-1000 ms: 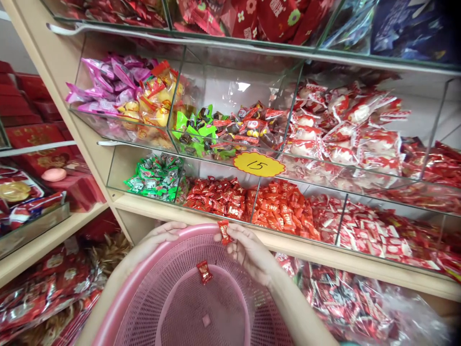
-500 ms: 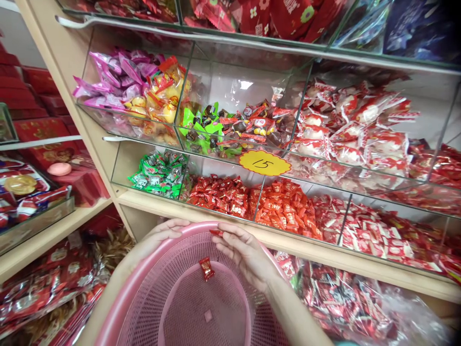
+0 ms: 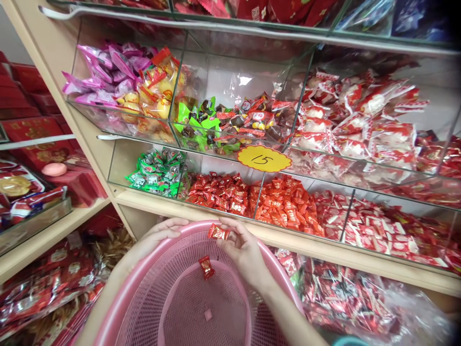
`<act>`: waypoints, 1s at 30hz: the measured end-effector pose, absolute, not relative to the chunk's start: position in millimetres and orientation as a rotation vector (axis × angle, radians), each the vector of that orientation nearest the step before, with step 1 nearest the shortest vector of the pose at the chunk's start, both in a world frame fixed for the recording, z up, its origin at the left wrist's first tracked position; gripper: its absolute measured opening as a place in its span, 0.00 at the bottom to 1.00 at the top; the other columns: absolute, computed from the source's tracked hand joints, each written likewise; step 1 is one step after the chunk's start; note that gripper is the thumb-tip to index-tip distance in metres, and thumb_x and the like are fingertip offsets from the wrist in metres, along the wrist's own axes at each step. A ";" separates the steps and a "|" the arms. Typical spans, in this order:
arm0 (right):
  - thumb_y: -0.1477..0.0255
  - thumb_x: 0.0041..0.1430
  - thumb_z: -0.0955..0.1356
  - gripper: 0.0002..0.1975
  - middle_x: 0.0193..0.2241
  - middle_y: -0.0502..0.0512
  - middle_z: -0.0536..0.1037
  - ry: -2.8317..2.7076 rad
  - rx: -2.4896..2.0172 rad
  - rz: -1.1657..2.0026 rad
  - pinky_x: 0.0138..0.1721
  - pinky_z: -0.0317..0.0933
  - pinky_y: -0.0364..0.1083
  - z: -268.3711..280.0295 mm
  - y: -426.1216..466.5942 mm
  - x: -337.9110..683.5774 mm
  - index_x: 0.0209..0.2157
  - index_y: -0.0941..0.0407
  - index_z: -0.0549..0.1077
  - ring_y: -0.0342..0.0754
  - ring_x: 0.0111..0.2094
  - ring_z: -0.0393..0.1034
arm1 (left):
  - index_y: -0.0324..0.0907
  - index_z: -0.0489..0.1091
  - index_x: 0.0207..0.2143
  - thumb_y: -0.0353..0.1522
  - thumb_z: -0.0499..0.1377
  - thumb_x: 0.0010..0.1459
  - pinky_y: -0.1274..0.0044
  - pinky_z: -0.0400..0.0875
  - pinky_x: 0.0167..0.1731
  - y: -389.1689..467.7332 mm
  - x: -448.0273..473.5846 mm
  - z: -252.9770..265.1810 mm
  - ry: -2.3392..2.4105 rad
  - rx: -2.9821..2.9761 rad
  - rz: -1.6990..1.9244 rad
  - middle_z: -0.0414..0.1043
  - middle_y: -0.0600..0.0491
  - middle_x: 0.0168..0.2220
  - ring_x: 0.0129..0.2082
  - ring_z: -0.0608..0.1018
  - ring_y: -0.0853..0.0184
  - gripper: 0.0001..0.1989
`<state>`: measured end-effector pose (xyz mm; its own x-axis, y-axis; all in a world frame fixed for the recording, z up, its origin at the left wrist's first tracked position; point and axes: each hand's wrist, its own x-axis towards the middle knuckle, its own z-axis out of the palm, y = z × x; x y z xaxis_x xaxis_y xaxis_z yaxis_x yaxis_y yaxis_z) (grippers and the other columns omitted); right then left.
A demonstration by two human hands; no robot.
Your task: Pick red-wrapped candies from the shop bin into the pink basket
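Pinching candy (image 3: 218, 232) over basket rim (image 3: 151, 269)

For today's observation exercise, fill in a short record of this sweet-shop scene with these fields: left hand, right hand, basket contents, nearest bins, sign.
left hand: left hand grips the far rim of the pink basket
right hand: right hand pinches a red wrapped candy above the basket
basket contents: one loose red candy on the mesh
nearest bins: clear bins of green candies and red candies
sign: yellow tag reading 15
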<state>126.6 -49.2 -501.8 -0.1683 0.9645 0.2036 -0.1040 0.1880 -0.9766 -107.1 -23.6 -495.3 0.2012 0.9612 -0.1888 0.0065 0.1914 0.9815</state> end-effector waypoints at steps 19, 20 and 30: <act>0.78 0.55 0.65 0.10 0.39 0.54 0.73 -2.117 -1.661 0.609 0.40 0.60 0.43 -542.9 -57.4 115.0 0.39 0.55 0.72 0.47 0.41 0.69 | 0.38 0.71 0.42 0.31 0.60 0.47 0.70 0.60 0.52 -24.1 -106.9 -497.6 1.105 1.150 0.936 0.72 0.48 0.48 0.48 0.72 0.58 0.17; 0.77 0.56 0.64 0.09 0.40 0.54 0.73 -2.167 -1.705 0.564 0.38 0.60 0.43 -542.5 -58.9 113.8 0.40 0.55 0.72 0.48 0.40 0.70 | 0.38 0.72 0.42 0.31 0.60 0.47 0.70 0.60 0.52 -24.0 -107.0 -497.6 1.104 1.152 0.935 0.72 0.48 0.48 0.48 0.72 0.58 0.17; 0.75 0.61 0.59 0.09 0.38 0.56 0.75 -2.408 -1.983 0.230 0.30 0.62 0.46 -539.0 -65.5 98.3 0.41 0.56 0.67 0.52 0.35 0.74 | 0.37 0.71 0.43 0.32 0.60 0.47 0.70 0.62 0.50 -27.2 -105.9 -495.6 1.107 1.151 0.951 0.72 0.47 0.48 0.47 0.73 0.59 0.18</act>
